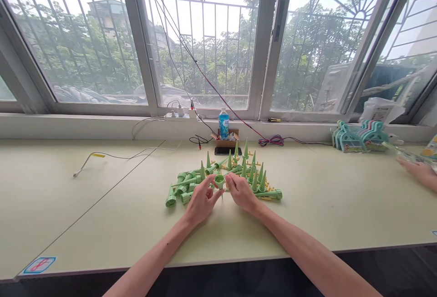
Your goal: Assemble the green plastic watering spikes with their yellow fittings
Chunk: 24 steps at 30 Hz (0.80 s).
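Observation:
My left hand point(202, 202) grips a green plastic watering spike point(219, 181) between thumb and fingers, its open round end facing me. Close against the spike's right side, my right hand point(241, 192) is closed in a pinch; what sits between those fingertips is too small to make out. Several more green spikes point(187, 182) lie heaped beyond and left of my hands. Others stand point up, among them a cone point(262, 183) just past my right hand. Small yellow plastic pieces point(266, 198) are scattered among them.
Behind the pile are a black phone point(228, 151), a small cardboard box point(223, 143) and a blue bottle point(224, 125). A white cable point(116, 156) crosses the table point(119, 224) at left. Teal hangers point(353, 137) stand at right, near another person's hand point(418, 171).

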Tool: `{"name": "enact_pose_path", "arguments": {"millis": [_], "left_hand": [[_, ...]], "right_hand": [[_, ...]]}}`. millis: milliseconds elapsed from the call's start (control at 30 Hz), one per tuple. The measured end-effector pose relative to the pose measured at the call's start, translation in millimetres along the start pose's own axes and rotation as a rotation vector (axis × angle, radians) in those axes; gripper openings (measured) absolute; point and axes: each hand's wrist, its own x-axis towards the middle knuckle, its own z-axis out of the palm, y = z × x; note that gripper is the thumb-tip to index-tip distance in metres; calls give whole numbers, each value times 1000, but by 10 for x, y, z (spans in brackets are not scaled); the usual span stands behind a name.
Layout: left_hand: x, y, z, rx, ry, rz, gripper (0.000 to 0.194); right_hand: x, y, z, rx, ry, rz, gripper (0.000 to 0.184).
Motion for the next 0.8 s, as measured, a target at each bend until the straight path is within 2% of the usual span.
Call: {"name": "enact_pose_path", "arguments": {"millis": [167,533,667,800], "left_hand": [[4,-5,9,7,-3,6,23],[9,34,9,-98,6,-76,27],[15,51,1,-139,30,-151,43],[16,27,7,-236,-23,-227,63]], "right_hand": [[3,-14,0,0,-1,-5,39],[-7,-20,-7,63,63,-1,36],[-7,-45,-19,54,68,-20,35],[-14,-70,-33,37,37,-31,35]]}}
